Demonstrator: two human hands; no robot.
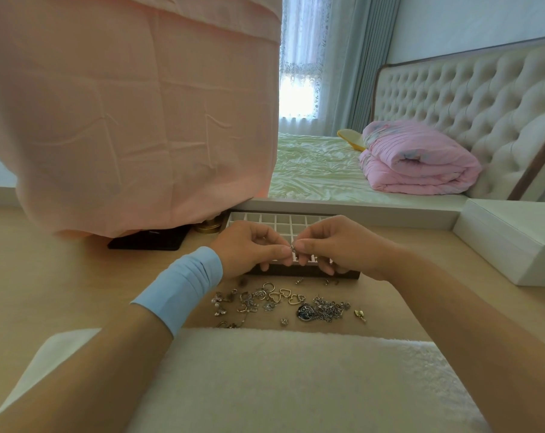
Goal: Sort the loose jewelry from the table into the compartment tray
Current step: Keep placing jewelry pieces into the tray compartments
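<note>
Over the near edge of the dark-walled compartment tray with a white grid (296, 271), the left grip (249, 248) and the right grip (333, 245) meet. Each pinches the same small silvery jewelry piece (293, 249) between thumb and forefinger. Loose jewelry of heart-shaped rings, chains and charms (283, 303) lies scattered on the pale wooden surface (46, 276), just in front of the tray. A light blue band (183, 285) wraps the left wrist.

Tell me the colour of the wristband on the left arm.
Light blue; the wristband shows best in the head view.
</note>
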